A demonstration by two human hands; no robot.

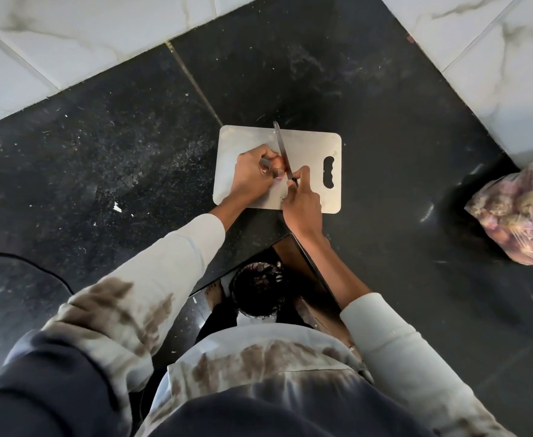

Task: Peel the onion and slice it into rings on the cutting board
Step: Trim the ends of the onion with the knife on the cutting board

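Pale metal, that cutting board (pixel 312 146), and everything here reads off it. Nearest us, below the board's near edge, cream sleeves with brown blotches reach forward, and down past the counter's lip sits a dark bin (pixel 258 288) on the floor. On to the board itself: the right hand (pixel 301 209) comes in over the near edge, clenched around the handle of the knife (pixel 283 152), whose blade runs away toward the board's far edge and just past it. The left hand (pixel 252 175) is curled over the onion (pixel 278 161), pinning it near the middle of the board, slightly left; only a sliver of pinkish skin peeks between fingers and blade. The blade lies right against it, so this looks like trimming or the first cut, though I can't tell how much peel remains.

That onion should be firm but round and slick once skinned, keen to roll. Best held from the top and sides with fingertips tucked back from the steel.

Right of the board, well apart, a clear bag of onions (pixel 517 212) slumps against the wall. Under it all, black speckled stone counter (pixel 385 89), scuffed and dusty. Beyond the board's far edge, white marbled wall tiles (pixel 69 36) close the corner.
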